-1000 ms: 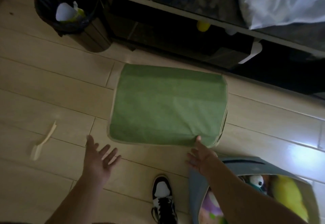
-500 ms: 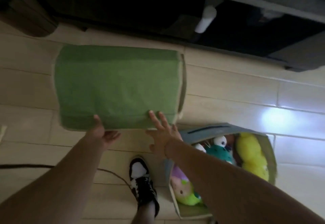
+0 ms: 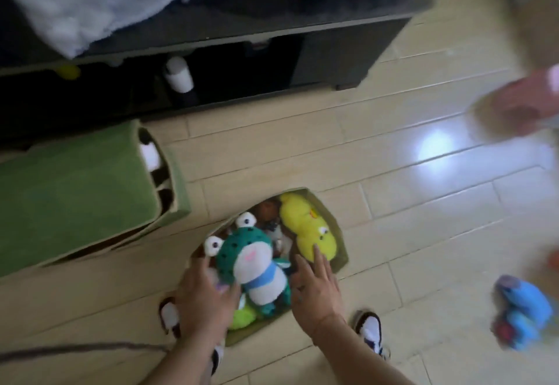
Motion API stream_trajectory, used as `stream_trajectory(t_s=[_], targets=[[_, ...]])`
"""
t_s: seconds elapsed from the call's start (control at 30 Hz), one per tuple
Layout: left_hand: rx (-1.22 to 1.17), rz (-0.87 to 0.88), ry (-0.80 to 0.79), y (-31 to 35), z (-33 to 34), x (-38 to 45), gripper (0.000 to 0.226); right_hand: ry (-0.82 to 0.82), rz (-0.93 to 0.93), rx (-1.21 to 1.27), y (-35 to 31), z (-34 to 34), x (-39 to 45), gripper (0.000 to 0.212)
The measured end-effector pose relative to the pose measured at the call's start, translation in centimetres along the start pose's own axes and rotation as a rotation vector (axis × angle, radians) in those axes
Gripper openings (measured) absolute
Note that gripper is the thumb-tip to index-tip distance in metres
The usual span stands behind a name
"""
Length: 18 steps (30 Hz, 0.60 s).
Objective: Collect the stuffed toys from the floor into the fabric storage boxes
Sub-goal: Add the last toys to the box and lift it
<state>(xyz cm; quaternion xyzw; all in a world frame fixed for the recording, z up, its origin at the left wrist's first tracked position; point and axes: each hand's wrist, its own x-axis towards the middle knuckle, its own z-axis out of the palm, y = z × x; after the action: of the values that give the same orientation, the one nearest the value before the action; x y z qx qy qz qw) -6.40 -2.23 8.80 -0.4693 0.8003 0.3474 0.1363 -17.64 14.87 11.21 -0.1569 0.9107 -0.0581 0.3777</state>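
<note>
An open fabric box (image 3: pixel 331 218) stands on the floor between my feet, packed with stuffed toys. A green frog toy (image 3: pixel 255 259) lies on top and a yellow toy (image 3: pixel 305 233) fills the far right side. My left hand (image 3: pixel 202 297) rests flat on the box's left rim beside the frog, fingers spread. My right hand (image 3: pixel 316 287) lies open on the right side, a fingertip touching the yellow toy. A green fabric box (image 3: pixel 75 194) with its lid down stands at the left. A blurred blue stuffed toy (image 3: pixel 523 318) lies on the floor at the right.
A dark low cabinet (image 3: pixel 338 51) runs along the back, with white cloth and cups on top and a white bottle (image 3: pixel 178 74) beneath. A blurred person's hand (image 3: pixel 520 106) shows at the right edge. A dark cable (image 3: pixel 75 350) crosses the floor at lower left.
Both hands have left the green box's front edge and come down onto the open toy box. The view has swung right, so the green box now sits at the left.
</note>
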Motion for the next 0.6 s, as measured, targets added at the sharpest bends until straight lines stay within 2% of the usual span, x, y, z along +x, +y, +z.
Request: stream_trajectory(t_s=[0.1,0.17,0.27,0.4,0.6], targets=[[0.072,0.536,-0.066,9.1,6.8,-6.3,0.09,0.068,0.131,0.038,10.2,-2.0,-2.8,0.077],[0.109,0.691,-0.139,14.9,11.8,-10.3,0.095,0.1,0.214,0.079,16.9,-2.9,-4.5,0.082],[0.245,0.739,-0.264,22.0,19.0,-16.3,0.095,0.14,0.348,0.148,27.3,-4.2,-7.5,0.084],[0.438,0.71,-0.475,29.6,25.8,-23.2,0.09,0.211,0.483,0.274,40.4,-6.2,-11.6,0.082],[0.646,0.574,-0.497,36.1,30.3,-29.0,0.079,0.234,0.718,0.652,52.4,-10.9,-17.3,0.068]])
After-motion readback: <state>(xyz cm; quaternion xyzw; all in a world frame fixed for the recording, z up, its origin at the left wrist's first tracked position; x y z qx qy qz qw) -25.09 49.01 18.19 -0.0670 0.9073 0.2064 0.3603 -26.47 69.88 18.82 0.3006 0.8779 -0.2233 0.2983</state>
